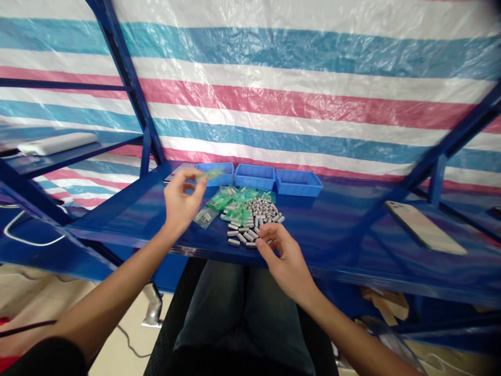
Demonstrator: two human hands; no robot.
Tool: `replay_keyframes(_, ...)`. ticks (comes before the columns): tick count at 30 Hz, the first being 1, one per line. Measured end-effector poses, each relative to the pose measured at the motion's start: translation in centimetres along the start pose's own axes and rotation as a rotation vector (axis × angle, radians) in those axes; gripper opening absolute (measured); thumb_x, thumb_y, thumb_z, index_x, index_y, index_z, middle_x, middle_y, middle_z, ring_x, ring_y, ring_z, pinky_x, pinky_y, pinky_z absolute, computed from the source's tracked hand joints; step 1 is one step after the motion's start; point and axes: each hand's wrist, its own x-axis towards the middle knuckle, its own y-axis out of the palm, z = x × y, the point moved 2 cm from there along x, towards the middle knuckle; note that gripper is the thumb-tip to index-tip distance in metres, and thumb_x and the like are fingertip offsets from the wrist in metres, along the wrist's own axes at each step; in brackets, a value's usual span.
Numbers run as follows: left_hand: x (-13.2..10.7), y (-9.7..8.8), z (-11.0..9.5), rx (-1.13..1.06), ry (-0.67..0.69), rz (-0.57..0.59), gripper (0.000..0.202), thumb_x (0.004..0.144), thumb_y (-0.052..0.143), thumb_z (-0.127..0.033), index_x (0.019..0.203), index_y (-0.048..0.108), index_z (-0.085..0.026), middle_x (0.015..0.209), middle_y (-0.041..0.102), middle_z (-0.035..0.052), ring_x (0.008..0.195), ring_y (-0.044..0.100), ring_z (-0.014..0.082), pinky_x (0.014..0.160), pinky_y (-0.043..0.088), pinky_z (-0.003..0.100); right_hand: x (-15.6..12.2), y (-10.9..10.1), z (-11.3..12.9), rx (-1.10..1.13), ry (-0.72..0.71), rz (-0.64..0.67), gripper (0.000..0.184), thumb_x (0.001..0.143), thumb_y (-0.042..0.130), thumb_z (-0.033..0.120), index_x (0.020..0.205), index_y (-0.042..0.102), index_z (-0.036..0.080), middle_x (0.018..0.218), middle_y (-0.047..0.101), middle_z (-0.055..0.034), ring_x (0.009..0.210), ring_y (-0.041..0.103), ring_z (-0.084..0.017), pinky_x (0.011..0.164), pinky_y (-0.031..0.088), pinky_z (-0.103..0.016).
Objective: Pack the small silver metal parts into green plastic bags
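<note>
My left hand [183, 201] is raised over the left part of the table, its thumb and fingers pinching a small green plastic bag [211, 174], blurred by motion. My right hand [282, 256] hovers low at the near right edge of a pile of small grey metal cylinders [262, 211]. Its fingers are curled, with the fingertips by the nearest cylinders; whether one is between them cannot be made out. Several green plastic bags [237, 201] lie over the left side of the pile. A clear bag with small parts [205, 217] rests left of them.
Three blue bins [255, 176] stand in a row behind the pile on the blue table [332, 230]. A phone [426, 227] lies at the right. Blue metal posts [135, 89] rise at both sides, and a striped sheet [293, 94] hangs behind.
</note>
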Motion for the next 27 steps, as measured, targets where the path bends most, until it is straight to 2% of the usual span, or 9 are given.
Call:
replay_keyframes(2,3.0,0.5,1.2,0.053,0.059,-0.128,0.015,0.082,0.058,-0.027,0.089,0.059,-0.014,0.082,0.06,-0.0002,0.074,0.056,0.0095,0.059,0.044,0.02,0.0,0.0,0.0,-0.007,-0.015,0.003,0.017,0.082,0.054,0.029,0.095,0.053,0.019,0.087,0.059,-0.0035,0.075,0.057,-0.014,0.064,0.045,-0.027)
replay_keyframes(3,4.4,0.9,1.8,0.117,0.073,-0.136,0.015,0.084,0.055,-0.027,0.091,0.059,-0.014,0.085,0.06,0.0008,0.078,0.056,0.0102,0.062,0.044,0.021,0.0,0.0,0.1,-0.016,-0.026,0.009,0.015,0.082,0.054,0.028,0.094,0.054,0.019,0.087,0.059,-0.0035,0.076,0.057,-0.014,0.064,0.045,-0.027)
replay_keyframes(7,6.7,3.0,4.1,0.343,0.122,0.169,0.016,0.075,0.063,-0.022,0.088,0.064,-0.012,0.09,0.064,0.0033,0.089,0.056,0.0164,0.086,0.042,0.032,0.4,-0.6,0.0,-0.037,-0.048,0.006,0.01,0.083,0.053,0.028,0.089,0.055,0.02,0.084,0.058,-0.0023,0.074,0.056,-0.014,0.064,0.044,-0.027)
replay_keyframes(10,4.7,3.5,5.5,0.435,0.03,0.474,0.033,0.078,0.059,-0.035,0.102,0.062,-0.013,0.102,0.064,0.0075,0.092,0.057,0.0201,0.086,0.042,0.035,1.1,-1.7,-0.5,-0.029,-0.09,-0.079,0.008,0.082,0.054,0.025,0.08,0.049,0.02,0.081,0.056,-0.0013,0.074,0.054,-0.014,0.065,0.044,-0.026)
replay_keyframes(13,1.5,2.9,5.9,0.434,-0.074,0.759,0.041,0.077,0.054,-0.048,0.102,0.062,-0.016,0.099,0.065,0.0069,0.084,0.06,0.0202,0.078,0.046,0.032,2.1,-2.9,-1.1,-0.056,-0.16,-0.157,0.014,0.081,0.056,0.023,0.072,0.045,0.02,0.08,0.054,-0.0009,0.077,0.053,-0.014,0.065,0.044,-0.026)
replay_keyframes(17,-0.9,2.2,5.0,0.496,-0.043,0.941,0.05,0.071,0.057,-0.054,0.106,0.06,-0.019,0.101,0.063,0.0075,0.088,0.061,0.0229,0.079,0.046,0.032,3.0,-3.8,-2.0,-0.117,-0.236,-0.21,0.012,0.079,0.058,0.02,0.072,0.049,0.02,0.083,0.054,-0.0019,0.082,0.054,-0.015,0.063,0.043,-0.025)
replay_keyframes(19,-0.9,2.2,4.8,0.525,-0.035,0.944,0.046,0.072,0.057,-0.05,0.107,0.059,-0.019,0.102,0.063,0.0077,0.088,0.062,0.0231,0.078,0.047,0.033,3.2,-3.9,-2.3,-0.145,-0.274,-0.212,0.011,0.078,0.059,0.019,0.071,0.052,0.02,0.086,0.056,-0.0028,0.084,0.055,-0.016,0.062,0.043,-0.025)
replay_keyframes(22,-0.5,2.2,4.9,0.542,-0.072,0.857,0.029,0.075,0.054,-0.036,0.098,0.062,-0.021,0.097,0.067,0.0055,0.086,0.063,0.0223,0.077,0.047,0.032,3.3,-3.8,-2.6,-0.218,-0.331,-0.198,0.012,0.077,0.06,0.018,0.067,0.054,0.019,0.089,0.058,-0.0037,0.083,0.056,-0.016,0.066,0.044,-0.027)
replay_keyframes(27,-0.4,1.3,3.9,0.3,-0.17,0.416,0.015,0.076,0.053,-0.027,0.084,0.063,-0.018,0.082,0.068,0.0035,0.078,0.063,0.0189,0.071,0.049,0.029,3.4,-3.5,-2.8,-0.326,-0.421,-0.2,0.01,0.077,0.061,0.017,0.067,0.058,0.02,0.09,0.06,-0.0048,0.086,0.057,-0.018,0.077,0.045,-0.032)
